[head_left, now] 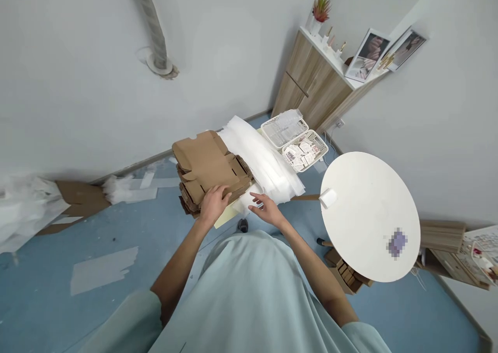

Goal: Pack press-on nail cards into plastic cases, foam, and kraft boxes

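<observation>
A stack of flat brown cardboard box blanks (206,161) lies on a small table, its edges uneven. My left hand (213,205) rests at the near right edge of this stack, fingers apart and slightly bent over the cardboard. To its right, my right hand (268,210) is open with nothing in it, fingers spread and pointing left. It is close to the near end of a pile of white foam sheets (262,161), which runs alongside the cardboard. Whether its fingertips touch the sheet beneath them I cannot tell.
Behind the foam sheets are a white basket of clear packets (286,127) and another basket of small printed cards (305,151). A round white table (369,213) stands right, with a small white roll (328,198) at its edge. Cardboard and plastic wrap (31,208) lie left on the floor.
</observation>
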The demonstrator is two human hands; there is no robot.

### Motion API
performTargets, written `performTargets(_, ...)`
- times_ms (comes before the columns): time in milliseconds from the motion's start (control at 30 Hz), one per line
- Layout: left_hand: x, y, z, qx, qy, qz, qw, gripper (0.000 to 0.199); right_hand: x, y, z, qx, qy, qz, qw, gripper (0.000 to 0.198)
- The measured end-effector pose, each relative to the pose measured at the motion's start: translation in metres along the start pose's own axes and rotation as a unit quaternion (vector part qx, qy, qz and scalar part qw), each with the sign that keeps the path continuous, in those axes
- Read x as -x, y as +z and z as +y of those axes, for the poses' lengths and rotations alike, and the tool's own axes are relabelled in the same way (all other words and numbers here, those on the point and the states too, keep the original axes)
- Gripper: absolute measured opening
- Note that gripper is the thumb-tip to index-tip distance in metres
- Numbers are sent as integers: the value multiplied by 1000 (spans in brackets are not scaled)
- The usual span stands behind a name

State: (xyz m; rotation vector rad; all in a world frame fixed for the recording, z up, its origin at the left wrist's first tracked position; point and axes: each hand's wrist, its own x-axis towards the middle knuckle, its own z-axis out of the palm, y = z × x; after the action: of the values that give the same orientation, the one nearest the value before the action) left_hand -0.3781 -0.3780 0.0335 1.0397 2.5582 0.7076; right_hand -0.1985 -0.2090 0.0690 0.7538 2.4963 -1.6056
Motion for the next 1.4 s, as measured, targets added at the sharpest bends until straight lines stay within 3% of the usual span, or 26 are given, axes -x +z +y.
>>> performTargets(167,-9,-5,-1,-12,-13,-10,1000,41,-36,12,-21,127,-31,-54,990,65)
performTargets(267,-19,-8,0,-46,-33,-22,998,46,-58,15,-31,194,-49,-59,978,57)
performTargets(367,-27,-9,3,-76,-35,-43,996,46,-72,19,-39,269,-2,-96,958,42)
performTargets(500,-29,-6,5,-91,-39,-63,993,36,-77,26,-45,335,77,-126,931,36)
performTargets(667,-25,-8,1,-68,-6,-73,995,30,-77,36,-53,348,98,-131,923,30)
performTargets(833,-21,-47,5,-20,48,-34,998,34,-78,44,-61,346,89,-125,926,32)
performTargets(1000,-19,-119,29,1,122,107,987,39,-68,43,-64,333,63,-104,935,41)
performTargets(1100,-17,-154,55,18,167,181,969,37,-50,24,-58,274,12,-64,959,40)
performTargets(1200,-18,-168,89,44,222,234,945,40,-22,-21,-49,149,-54,26,987,27)
performTargets(1267,-24,-165,116,60,273,237,930,46,5,-64,-45,79,-77,107,988,22)
performTargets(1400,-41,-132,184,83,396,186,895,57,71,-152,-39,-48,-61,259,963,46)
